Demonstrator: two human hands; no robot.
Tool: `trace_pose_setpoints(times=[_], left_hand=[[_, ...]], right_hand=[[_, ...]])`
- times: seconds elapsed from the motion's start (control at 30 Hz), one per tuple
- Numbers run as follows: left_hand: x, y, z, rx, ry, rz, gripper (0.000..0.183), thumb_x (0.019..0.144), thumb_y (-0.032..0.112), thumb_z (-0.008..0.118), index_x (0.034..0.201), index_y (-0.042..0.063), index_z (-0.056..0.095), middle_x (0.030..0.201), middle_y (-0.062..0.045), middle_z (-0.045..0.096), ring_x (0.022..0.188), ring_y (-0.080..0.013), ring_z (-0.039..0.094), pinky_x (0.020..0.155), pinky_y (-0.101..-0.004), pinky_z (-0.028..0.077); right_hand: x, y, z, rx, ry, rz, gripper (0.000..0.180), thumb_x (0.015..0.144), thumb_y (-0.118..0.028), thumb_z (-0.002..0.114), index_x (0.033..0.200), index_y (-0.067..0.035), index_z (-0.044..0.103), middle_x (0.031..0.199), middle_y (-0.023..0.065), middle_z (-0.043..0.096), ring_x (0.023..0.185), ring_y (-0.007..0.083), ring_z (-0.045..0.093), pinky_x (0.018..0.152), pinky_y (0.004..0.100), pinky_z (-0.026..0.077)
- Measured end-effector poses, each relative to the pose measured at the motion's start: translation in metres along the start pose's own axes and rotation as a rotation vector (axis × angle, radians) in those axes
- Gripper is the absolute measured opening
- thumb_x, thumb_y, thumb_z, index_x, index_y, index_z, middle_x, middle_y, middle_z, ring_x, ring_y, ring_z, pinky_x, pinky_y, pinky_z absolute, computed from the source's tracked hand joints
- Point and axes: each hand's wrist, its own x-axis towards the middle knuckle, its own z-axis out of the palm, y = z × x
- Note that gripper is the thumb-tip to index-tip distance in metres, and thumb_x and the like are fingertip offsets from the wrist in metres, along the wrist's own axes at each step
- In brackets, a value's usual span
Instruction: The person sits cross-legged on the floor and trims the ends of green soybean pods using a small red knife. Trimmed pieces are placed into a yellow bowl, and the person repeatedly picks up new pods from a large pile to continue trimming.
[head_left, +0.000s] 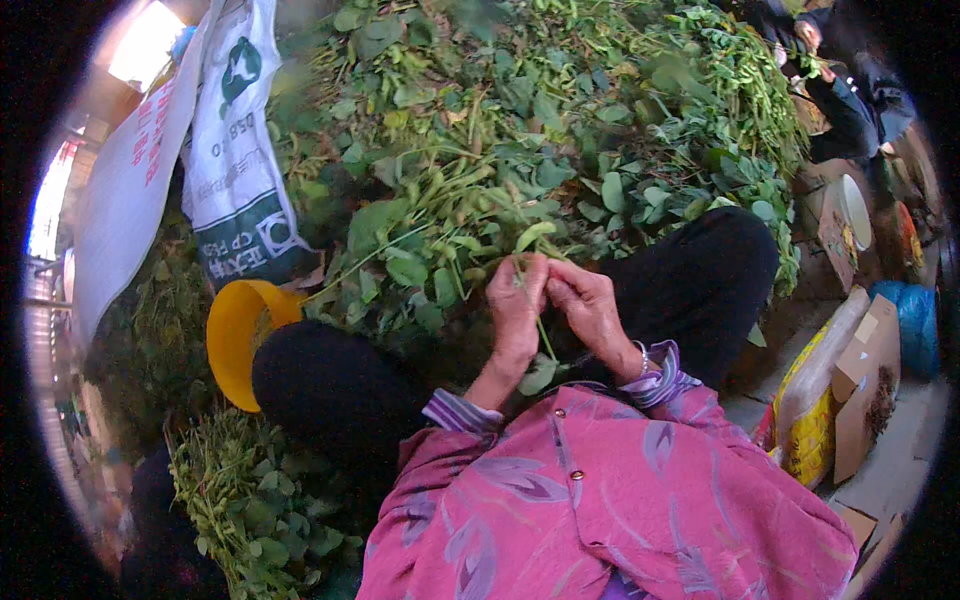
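Observation:
My left hand (516, 309) is closed around the stem (545, 339) of a leafy bean plant, likely soybean. Below the fist the stem runs down to a green leaf (538, 375) near my lap. A plump green pod (535, 235) sticks out above the fingers. My right hand (591, 311) meets the left at the fingertips, its thumb and fingers pinched on the same plant; the exact part between them is hidden. Directly beyond both hands spreads a large heap of cut bean plants (450, 187) with pods and leaves.
A yellow plastic tub (238, 341) lies tilted beside my left knee. White woven sacks (234, 142) bearing print stand behind it. More bean plants (259, 517) lie lower left. At right are cardboard (862, 397), a yellow package (810, 435) and a white bucket (856, 214). Another person (847, 105) handles plants upper right.

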Motion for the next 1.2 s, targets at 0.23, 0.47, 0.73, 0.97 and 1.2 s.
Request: trace_pose_setpoints(times=[0.23,0.47,0.73,0.97,1.2], left_hand=[[-0.006,0.008,-0.002,0.068,-0.006,-0.061,0.015,0.088,0.019,0.056,0.084,0.005,0.056,0.061,0.003,0.049,0.048,-0.0043,0.042,0.041,-0.0188,0.031],[-0.004,-0.002,-0.006,-0.195,0.026,-0.178,0.011,0.085,0.008,0.053,0.091,0.003,0.06,0.064,-0.002,0.054,0.044,-0.0073,0.047,0.034,-0.0182,0.027],[-0.016,0.01,-0.016,-0.01,0.027,-0.198,0.03,0.085,0.003,0.047,0.114,-0.004,0.051,0.073,-0.007,0.055,0.047,-0.0096,0.048,0.036,-0.0193,0.03],[-0.038,0.036,-0.021,0.177,0.21,0.077,0.023,0.087,0.004,0.047,0.106,-0.003,0.056,0.071,0.0,0.051,0.051,-0.005,0.043,0.043,-0.0171,0.032],[-0.029,0.063,-0.022,0.024,0.128,0.028,0.016,0.087,0.012,0.053,0.099,0.002,0.059,0.066,0.004,0.048,0.051,-0.002,0.038,0.042,-0.0163,0.026]], right_hand=[[0.002,0.009,0.001,0.117,-0.014,0.072,0.015,0.087,-0.004,0.049,0.097,0.001,0.06,0.066,-0.0029,0.053,0.057,0.0033,0.044,0.05,0.0176,0.034],[0.001,-0.006,-0.008,0.187,0.09,0.209,0.016,0.085,-0.008,0.053,0.094,0.002,0.062,0.068,-0.0056,0.053,0.06,0.0013,0.044,0.051,0.0173,0.035],[0.052,0.002,-0.01,-0.142,0.176,0.078,0.03,0.081,-0.02,0.058,0.098,0.005,0.06,0.066,0.0095,0.058,0.059,0.011,0.05,0.056,0.0271,0.042],[0.057,0.015,-0.013,-0.156,0.22,0.061,0.024,0.077,-0.02,0.064,0.086,0.003,0.061,0.064,0.012,0.059,0.055,0.0144,0.051,0.055,0.0289,0.042],[0.05,-0.017,-0.007,-0.201,0.209,0.058,0.018,0.075,-0.014,0.066,0.084,0.001,0.062,0.067,0.0027,0.058,0.062,0.0072,0.049,0.058,0.0237,0.042]])
